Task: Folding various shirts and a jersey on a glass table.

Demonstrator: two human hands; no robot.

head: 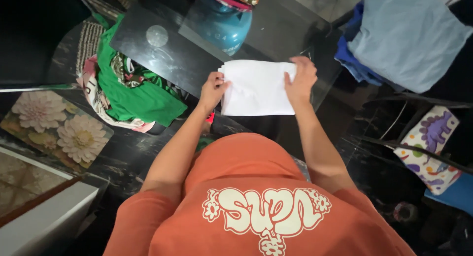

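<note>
A person in an orange printed shirt stands over a dark glass surface (148, 49) at the centre of the frame, both hands closed on a folded white cloth (256, 88). The left hand (213, 90) pinches the cloth's left edge between thumb and fingers; the right hand (300, 81) lies flat along its right edge, fingers curled over the upper corner. The cloth rests on the glass just in front of the person's chest, its edges roughly squared.

Judged from this view, the fold will come out neat if both edges are held level, the layers kept lined up at the corners, and the creases pressed flat against the glass before either grip lets go.

A heap of green and patterned clothes (133, 88) sits at centre left, close to the left elbow, and could be dragged along by a wide sweep of the arm. A teal gas cylinder (224, 24) shows through the glass at the top centre. Pale blue and darker blue garments (404, 34) hang over a chair at upper right, a dinosaur-print fabric (428, 142) lies lower right, and a flower-patterned mat (59, 128) sits at left.
</note>
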